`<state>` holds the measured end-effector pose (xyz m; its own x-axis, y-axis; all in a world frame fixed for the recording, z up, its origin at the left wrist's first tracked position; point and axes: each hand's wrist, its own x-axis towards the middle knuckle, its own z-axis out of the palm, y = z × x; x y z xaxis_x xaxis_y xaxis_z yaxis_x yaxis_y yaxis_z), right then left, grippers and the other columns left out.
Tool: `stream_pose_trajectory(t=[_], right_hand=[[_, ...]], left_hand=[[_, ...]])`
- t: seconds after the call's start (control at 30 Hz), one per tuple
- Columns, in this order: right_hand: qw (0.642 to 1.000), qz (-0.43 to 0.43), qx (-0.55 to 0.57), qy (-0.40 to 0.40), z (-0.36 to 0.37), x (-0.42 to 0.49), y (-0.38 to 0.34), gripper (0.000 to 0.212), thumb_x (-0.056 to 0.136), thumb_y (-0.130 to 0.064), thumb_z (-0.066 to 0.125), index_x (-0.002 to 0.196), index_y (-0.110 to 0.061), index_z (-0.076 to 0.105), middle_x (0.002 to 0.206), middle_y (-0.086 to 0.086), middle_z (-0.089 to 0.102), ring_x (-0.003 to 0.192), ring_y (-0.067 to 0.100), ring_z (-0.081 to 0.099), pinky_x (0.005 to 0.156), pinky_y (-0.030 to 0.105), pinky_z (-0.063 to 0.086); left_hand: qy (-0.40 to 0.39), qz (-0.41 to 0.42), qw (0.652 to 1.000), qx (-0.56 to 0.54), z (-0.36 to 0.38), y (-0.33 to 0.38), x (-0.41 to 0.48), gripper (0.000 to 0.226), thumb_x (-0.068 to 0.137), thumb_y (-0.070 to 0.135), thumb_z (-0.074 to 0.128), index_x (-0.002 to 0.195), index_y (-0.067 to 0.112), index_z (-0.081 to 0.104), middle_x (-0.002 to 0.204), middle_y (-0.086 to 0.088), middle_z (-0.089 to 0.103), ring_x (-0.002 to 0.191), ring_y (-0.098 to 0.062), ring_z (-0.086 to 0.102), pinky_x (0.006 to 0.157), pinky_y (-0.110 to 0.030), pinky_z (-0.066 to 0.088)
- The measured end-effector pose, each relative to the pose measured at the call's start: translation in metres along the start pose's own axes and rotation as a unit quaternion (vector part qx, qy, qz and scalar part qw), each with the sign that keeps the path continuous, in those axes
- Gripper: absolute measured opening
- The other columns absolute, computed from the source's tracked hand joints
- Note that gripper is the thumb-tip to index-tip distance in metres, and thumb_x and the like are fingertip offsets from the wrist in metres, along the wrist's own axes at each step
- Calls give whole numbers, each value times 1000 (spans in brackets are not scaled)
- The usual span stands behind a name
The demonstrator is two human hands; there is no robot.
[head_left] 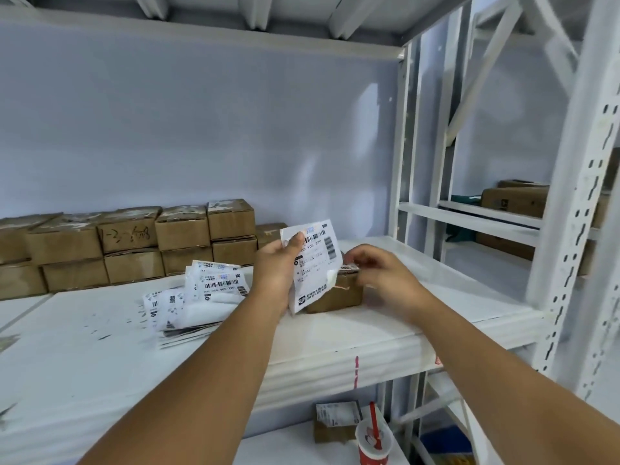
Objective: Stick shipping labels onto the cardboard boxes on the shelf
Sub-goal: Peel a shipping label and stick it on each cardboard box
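One shipping label (313,263) pinched in left hand (276,266) near box (339,293).

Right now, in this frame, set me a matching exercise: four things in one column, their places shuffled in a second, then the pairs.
Things
1. shipping label
2. pile of labels
3. red cup
4. stacked cardboard boxes

Places
A. on the lower shelf
B. held up by the left hand
C. in rows against the back wall
D. lying on the work shelf, left of that hand

Pairs: 1-B, 2-D, 3-A, 4-C
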<state>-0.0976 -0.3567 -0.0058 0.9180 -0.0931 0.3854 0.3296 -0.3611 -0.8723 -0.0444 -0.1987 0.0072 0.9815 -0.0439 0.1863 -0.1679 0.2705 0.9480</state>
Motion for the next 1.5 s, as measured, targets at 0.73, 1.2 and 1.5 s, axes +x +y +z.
stream_pose_trajectory(t=[0.73, 1.2, 1.5], right_hand=[[997, -43, -65, 22, 17, 38, -64, 22, 88, -9, 65, 87, -30, 65, 93, 0, 66, 76, 15, 62, 67, 33, 53], [940, -173, -293, 8, 24, 34, -70, 11, 84, -17, 69, 82, -28, 66, 108, -10, 48, 107, 5, 42, 79, -5, 24], [992, -113, 41, 37, 13, 30, -73, 19, 85, -3, 67, 72, -17, 60, 82, -6, 68, 85, 10, 63, 83, 26, 49]], left_hand=[[-34, -8, 990, -138, -4, 13, -4, 21, 92, 14, 55, 105, -1, 63, 94, -18, 69, 80, -27, 67, 73, -32, 56], [-29, -3, 989, -143, -5, 15, -5, 11, 91, 6, 53, 86, 5, 63, 73, -10, 62, 63, -18, 59, 58, -25, 51], [99, -65, 991, -67, -13, 5, 3, 20, 95, 14, 52, 81, 10, 65, 96, -17, 69, 87, -35, 65, 76, -44, 52]])
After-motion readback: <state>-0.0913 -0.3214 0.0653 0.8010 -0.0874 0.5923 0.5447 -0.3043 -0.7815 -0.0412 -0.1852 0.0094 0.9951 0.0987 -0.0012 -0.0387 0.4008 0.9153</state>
